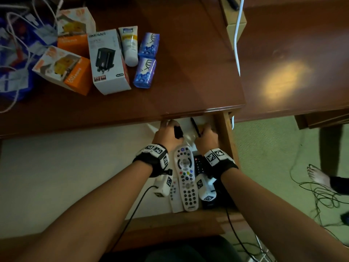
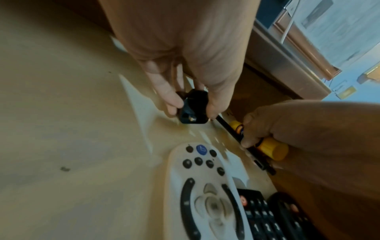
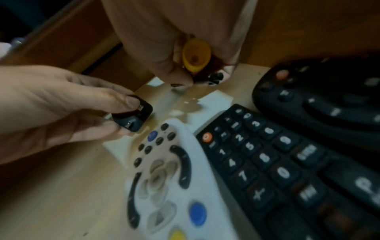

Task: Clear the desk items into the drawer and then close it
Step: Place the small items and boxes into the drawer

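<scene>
The drawer (image 1: 225, 146) is pulled out under the brown desk (image 1: 188, 82), and both my hands are at its back. My left hand (image 1: 167, 132) pinches a small black plug-like piece (image 2: 192, 110) between thumb and fingers, just above the drawer floor. My right hand (image 1: 206, 137) grips a yellow glue stick (image 2: 267, 147) together with a black pen (image 2: 227, 125), close to the drawer's right wall. A white remote (image 1: 186, 176), a black remote (image 1: 200, 164) and a small white remote (image 1: 174, 193) lie in the drawer in front of my hands.
On the desk's left part stand two orange-and-white boxes (image 1: 64, 69), a white charger box (image 1: 108, 61), a cream tube (image 1: 129, 45) and two blue soap packs (image 1: 146, 59). A white cable (image 1: 237, 35) hangs at the right. A person's bare foot (image 1: 319, 176) and loose wires are on the floor.
</scene>
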A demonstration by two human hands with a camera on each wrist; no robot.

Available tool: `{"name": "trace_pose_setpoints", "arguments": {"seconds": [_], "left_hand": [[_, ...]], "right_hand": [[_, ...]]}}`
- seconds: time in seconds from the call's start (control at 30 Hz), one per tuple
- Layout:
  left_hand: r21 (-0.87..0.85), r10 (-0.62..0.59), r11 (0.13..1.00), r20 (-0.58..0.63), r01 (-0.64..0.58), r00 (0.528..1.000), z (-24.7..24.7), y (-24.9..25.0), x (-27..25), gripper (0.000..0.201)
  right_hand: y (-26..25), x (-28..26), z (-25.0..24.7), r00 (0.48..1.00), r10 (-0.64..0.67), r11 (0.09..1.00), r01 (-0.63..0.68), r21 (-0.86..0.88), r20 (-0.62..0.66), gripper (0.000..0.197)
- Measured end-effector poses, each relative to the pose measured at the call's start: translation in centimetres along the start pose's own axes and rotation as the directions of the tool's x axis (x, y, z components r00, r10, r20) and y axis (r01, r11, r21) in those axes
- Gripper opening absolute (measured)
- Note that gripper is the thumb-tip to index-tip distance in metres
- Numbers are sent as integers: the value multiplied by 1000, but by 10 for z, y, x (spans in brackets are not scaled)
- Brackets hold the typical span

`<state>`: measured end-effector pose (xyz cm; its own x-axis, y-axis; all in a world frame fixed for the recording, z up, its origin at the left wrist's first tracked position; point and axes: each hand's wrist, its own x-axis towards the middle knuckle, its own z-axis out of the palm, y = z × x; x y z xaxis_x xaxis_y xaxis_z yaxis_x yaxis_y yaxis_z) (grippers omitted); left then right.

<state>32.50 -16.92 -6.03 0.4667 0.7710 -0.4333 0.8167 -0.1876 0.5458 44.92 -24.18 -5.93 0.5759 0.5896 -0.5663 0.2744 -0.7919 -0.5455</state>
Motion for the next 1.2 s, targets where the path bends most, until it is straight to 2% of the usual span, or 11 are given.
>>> {"name": "trace_pose_setpoints", "arguments": {"seconds": [0.13,0.23,0.47,0.57,0.7,0.83,0.97,1.03,1.1,1.17,1.2], "left_hand": [[95,34,995,16,-35,999,4,14,13,51],[102,50,993,26,-52,998,9,21,17,52],[117,11,993,60,-18,998,18,19,15,54],[107,-2,994,46,-3,999,16,17,12,58],[86,-29,996,36,25,999,15,16,8,63],[86,-53,995,80,46,995,16,18,8,66],[75,-60,996,89,54,994,18,25,13,54],[65,-58,997,82,53,995,22,29,16,47],[45,-60,997,78,56,995,26,34,17,50],[24,-41,999,77,39,996,31,38,20,56],[18,-25,1000,77,24,997,33,41,22,58]], "right_hand": [[1,15,1,998,53,995,-50,-85,23,53],[2,16,1,1000,9,989,-7,-145,10,60],[4,6,5,988,-137,961,116,-253,-64,37],[6,1,7,976,-216,914,193,-356,-25,37],[6,-3,4,982,-186,903,180,-389,21,38],[7,-8,0,990,-140,914,142,-380,33,41],[7,-19,-10,989,-146,919,149,-366,35,40],[6,-28,-19,974,-227,923,208,-324,-23,33],[6,-37,-33,933,-298,938,247,-245,-200,20],[9,-42,-50,876,-282,956,220,-196,-391,13],[12,-41,-58,862,-250,965,184,-186,-440,16]]}}
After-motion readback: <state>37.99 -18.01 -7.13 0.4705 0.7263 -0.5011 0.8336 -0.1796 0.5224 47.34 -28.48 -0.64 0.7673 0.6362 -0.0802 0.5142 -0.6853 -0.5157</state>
